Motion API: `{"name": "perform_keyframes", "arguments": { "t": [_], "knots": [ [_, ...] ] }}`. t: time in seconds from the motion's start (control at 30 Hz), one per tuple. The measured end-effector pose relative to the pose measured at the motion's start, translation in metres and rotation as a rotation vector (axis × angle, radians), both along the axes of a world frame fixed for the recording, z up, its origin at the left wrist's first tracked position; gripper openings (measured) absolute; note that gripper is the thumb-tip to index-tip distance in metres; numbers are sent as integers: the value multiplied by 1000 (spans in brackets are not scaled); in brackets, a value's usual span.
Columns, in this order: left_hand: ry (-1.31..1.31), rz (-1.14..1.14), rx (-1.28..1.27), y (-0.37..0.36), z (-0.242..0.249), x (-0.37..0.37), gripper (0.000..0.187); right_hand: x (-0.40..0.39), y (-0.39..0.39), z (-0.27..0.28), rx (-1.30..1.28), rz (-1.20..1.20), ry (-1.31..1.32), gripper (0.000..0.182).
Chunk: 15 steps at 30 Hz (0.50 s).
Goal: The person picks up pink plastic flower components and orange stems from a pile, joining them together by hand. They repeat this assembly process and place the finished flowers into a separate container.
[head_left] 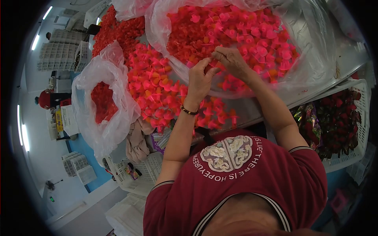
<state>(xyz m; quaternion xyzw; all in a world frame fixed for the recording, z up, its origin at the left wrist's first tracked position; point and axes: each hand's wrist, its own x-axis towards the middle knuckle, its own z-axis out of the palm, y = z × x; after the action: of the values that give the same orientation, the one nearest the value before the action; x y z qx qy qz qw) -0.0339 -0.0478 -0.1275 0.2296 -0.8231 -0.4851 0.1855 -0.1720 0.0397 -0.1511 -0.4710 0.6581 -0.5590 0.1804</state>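
Both of my hands meet over the near left edge of a large clear plastic bag [319, 65] filled with pink and red plastic pieces [256, 37]. My left hand [201, 80], with a beaded bracelet at the wrist, has its thumb and fingers bent together. Touching or nearly touching its fingertips, my right hand [232, 62] is closed in a pinch. What the fingers hold is too small and hidden to make out. Loose pink and orange-red pieces [151, 84] lie heaped on the metal table [248, 112] beside and below my left hand.
Another plastic bag [84, 92] with red pieces stands at the left, near a beige cloth [138, 143]. A white crate [364, 118] of dark red items is at the right. White crates [151, 169] sit below the table's left side. A person [45, 99] is far left.
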Motion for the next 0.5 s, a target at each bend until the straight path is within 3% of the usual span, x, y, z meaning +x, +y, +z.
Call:
{"name": "perform_keyframes", "arguments": {
  "t": [0.3,0.4,0.5],
  "knots": [
    [-4,103,-503,10,5,13,29,24,-11,-8,-22,1,9,31],
    [27,78,-367,4,7,18,32,24,-12,-6,30,40,-1,29],
    [-56,207,-457,-27,18,32,37,11,-8,4,27,77,-12,20]
  ]
}}
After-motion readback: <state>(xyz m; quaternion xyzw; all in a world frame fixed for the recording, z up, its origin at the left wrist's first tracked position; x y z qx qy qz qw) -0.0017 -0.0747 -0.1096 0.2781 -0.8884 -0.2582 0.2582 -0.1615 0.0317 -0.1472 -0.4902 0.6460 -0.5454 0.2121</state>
